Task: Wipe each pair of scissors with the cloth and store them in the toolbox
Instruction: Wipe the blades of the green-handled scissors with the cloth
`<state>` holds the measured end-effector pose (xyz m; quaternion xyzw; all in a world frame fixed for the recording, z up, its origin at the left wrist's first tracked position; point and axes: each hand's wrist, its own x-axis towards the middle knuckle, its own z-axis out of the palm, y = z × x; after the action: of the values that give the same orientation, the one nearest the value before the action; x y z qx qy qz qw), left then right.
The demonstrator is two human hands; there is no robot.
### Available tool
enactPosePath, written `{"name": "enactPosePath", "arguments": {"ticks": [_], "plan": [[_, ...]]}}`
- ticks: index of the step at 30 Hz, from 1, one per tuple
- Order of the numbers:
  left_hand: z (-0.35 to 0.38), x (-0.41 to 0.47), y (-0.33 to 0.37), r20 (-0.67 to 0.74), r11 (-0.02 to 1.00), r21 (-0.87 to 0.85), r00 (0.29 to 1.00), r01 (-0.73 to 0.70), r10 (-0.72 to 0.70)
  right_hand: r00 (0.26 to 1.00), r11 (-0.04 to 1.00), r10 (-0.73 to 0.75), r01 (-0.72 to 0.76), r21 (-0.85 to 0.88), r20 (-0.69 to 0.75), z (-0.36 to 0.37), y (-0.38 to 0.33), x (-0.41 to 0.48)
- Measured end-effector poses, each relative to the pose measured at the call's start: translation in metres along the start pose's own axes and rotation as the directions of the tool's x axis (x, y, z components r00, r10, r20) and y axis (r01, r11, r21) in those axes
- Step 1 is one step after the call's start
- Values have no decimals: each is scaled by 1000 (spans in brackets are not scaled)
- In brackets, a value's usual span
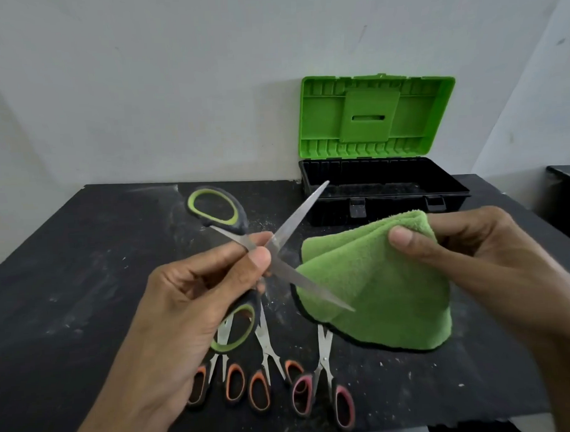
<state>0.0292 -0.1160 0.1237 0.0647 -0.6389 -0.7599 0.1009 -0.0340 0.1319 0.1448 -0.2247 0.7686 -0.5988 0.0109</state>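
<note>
Green-handled steel scissors (272, 249), blades spread wide, pinched at the pivot by left hand (189, 305); right hand (458, 250) pinches folded green microfibre cloth (378, 283).

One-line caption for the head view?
Left hand holds open green-handled scissors, right hand grips green cloth, toolbox open behind.

Left hand (196, 304) on open scissors (278, 248), right hand (474, 250) on cloth (378, 290)
</note>
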Motion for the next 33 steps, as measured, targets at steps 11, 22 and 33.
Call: {"name": "enactPosePath", "arguments": {"ticks": [11, 22, 33], "plan": [[-10, 5, 6, 309, 935, 304, 948, -180, 82, 996, 998, 55, -53, -29, 72, -14, -5, 4], [-15, 8, 11, 443, 893, 387, 896, -232, 41, 962, 991, 50, -13, -137, 268, -22, -7, 7], [-14, 7, 17, 510, 764, 536, 859, -361, 48, 898, 959, 78, 50, -277, 433, 6, -8, 15]]}}
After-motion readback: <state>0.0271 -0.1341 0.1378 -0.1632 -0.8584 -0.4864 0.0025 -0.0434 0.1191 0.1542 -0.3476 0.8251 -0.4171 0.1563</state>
